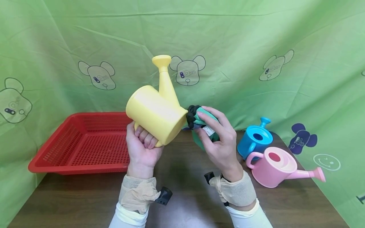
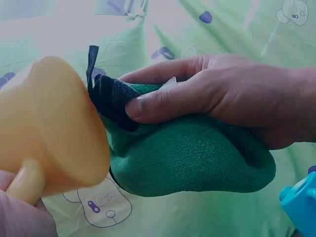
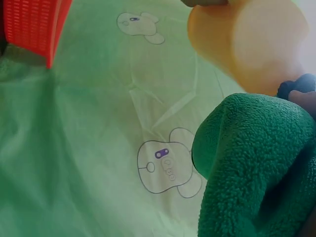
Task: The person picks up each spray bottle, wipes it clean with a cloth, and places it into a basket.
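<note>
My left hand (image 1: 143, 150) grips the handle of a yellow watering can (image 1: 154, 109), held up tilted above the table, its spout pointing upward. My right hand (image 1: 223, 139) pinches a folded green cloth (image 2: 192, 155) with dark trim and a white tag. The cloth's dark bunched end meets the base of the can in the head view. In the left wrist view, the thumb presses on that dark part while the green fabric hangs below. The right wrist view shows the cloth (image 3: 252, 143) close up, with the yellow can behind it.
A red perforated basket (image 1: 51, 150) stands at the left of the brown table (image 1: 182, 202). At the right are a blue watering can (image 1: 251, 144) and, nearer, a pink watering can (image 1: 271, 171). A green printed curtain (image 1: 222, 34) hangs behind.
</note>
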Available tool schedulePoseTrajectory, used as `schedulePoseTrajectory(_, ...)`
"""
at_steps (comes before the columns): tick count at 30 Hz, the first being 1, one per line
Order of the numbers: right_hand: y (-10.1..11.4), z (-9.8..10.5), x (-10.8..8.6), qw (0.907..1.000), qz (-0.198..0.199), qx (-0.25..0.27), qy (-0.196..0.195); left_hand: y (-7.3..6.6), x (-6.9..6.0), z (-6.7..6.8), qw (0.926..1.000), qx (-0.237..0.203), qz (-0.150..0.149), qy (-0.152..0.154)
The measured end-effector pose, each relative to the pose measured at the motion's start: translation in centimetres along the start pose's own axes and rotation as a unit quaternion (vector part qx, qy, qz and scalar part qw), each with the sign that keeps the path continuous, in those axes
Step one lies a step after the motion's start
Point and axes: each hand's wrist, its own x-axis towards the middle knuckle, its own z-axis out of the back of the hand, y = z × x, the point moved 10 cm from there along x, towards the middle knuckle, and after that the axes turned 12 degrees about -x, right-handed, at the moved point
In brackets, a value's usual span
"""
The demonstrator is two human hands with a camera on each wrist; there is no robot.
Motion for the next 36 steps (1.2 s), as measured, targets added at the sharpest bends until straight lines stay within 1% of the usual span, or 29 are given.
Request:
schedulePoseTrajectory(5, -0.4, -0.1, -0.1, 0.9997, -0.003, 0.022, 0.004, 0.0, 0.0, 0.0, 0.9997, -0.013, 0.017, 0.014)
schedulePoseTrajectory(10, -0.4, -0.4, -0.1, 0.9989, -0.003, 0.045, 0.011, 0.2, 0.0, 0.0, 0.9969, -0.047, 0.052, 0.037)
schedulePoseTrajectory(13, -0.4, -0.6, -0.1, 0.9984, -0.002, 0.055, 0.015, 0.3, 0.0, 0.0, 0.9952, -0.060, 0.063, 0.046)
schedulePoseTrajectory(18, -0.5, -1.1, -0.2, 0.9971, -0.005, 0.066, 0.038, 0.2, 0.0, -0.2, 0.9953, -0.059, 0.055, 0.054)
schedulePoseTrajectory(24, -0.5, -1.8, -0.3, 0.9956, -0.014, 0.058, 0.073, -0.1, -0.2, -0.5, 0.9953, -0.061, 0.033, 0.068)
schedulePoseTrajectory(29, -0.2, -2.0, -0.3, 0.9958, -0.004, 0.051, 0.076, -0.2, -0.4, -1.0, 0.9949, -0.051, 0.017, 0.085)
schedulePoseTrajectory(32, -0.2, -1.9, -0.3, 0.9964, -0.004, 0.049, 0.069, -0.2, -0.4, -1.1, 0.9940, -0.051, 0.021, 0.094)
schedulePoseTrajectory(36, -0.3, -1.5, -0.3, 0.9977, -0.001, 0.046, 0.050, 0.4, -0.4, -1.3, 0.9907, -0.055, 0.046, 0.115)
